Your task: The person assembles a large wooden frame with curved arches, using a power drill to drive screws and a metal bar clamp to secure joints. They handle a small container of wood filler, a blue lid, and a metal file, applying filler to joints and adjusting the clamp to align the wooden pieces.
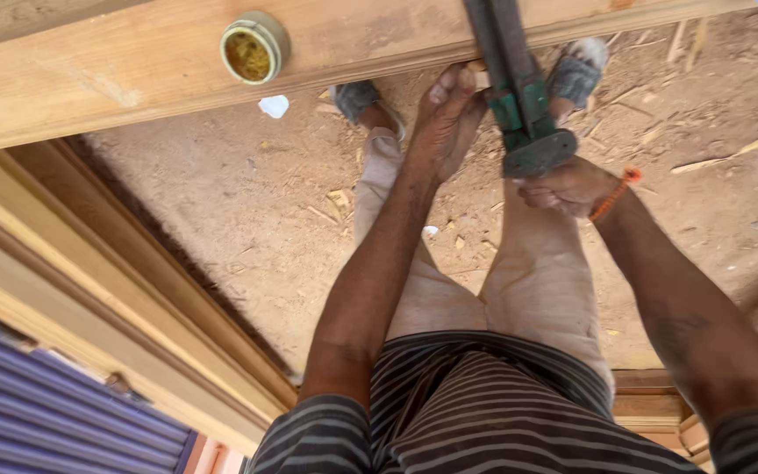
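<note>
At twelve o'clock, under the plank [133, 70], the left hand [445, 114] presses with its fingers together against the lower edge, as if to steady the wood. At one o'clock the right hand [568, 186] is closed on the end of the green clamp [519, 105], which lies across the plank and grips it. A small open tin [254, 48] stands on the plank at eleven o'clock, apart from both hands.

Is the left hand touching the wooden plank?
Touching. The head view shows the left hand pressed against the lower edge of the wooden plank, beside the green clamp.
</note>
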